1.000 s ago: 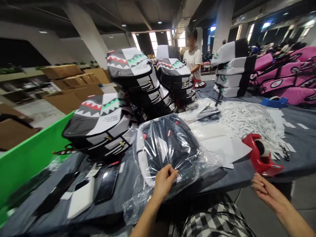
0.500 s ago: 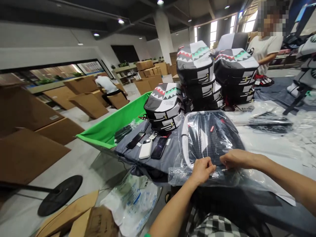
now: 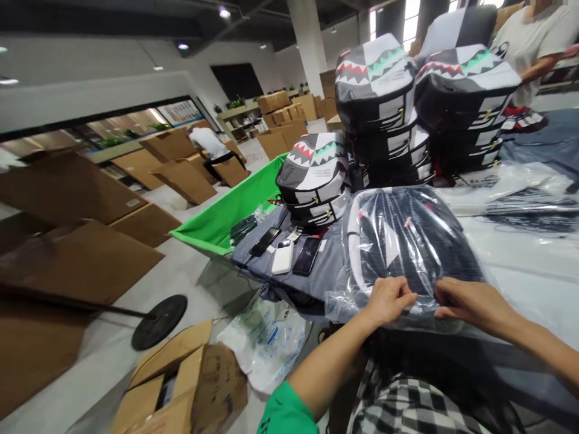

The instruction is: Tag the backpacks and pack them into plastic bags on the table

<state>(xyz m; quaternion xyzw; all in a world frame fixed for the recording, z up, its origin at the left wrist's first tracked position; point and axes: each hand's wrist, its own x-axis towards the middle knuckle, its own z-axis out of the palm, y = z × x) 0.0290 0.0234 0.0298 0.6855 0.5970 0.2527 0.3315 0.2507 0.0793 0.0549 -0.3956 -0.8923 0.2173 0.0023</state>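
Note:
A black and white backpack (image 3: 407, 238) lies on the table inside a clear plastic bag (image 3: 346, 301). Along the near edge of the bag, my left hand (image 3: 391, 299) is closed with the plastic pinched in its fingers. My right hand (image 3: 470, 304) grips the same edge a little to the right, its fingers curled on the film. To the left stands a short stack of backpacks (image 3: 312, 181) printed with red and green zigzag teeth. Taller stacks of like backpacks (image 3: 377, 114) rise behind the bagged one.
Phones (image 3: 307, 255) and a white power bank (image 3: 283, 257) lie left of the bag. A green-lined bin (image 3: 212, 220) adjoins the table. An open carton (image 3: 181, 392) and a plastic sack (image 3: 266, 337) are on the floor. A co-worker (image 3: 538, 48) stands at the back right.
My view has shifted, so the scene sits differently in the frame. My hands remain on the bag's near edge, with slightly more of the green left sleeve showing.

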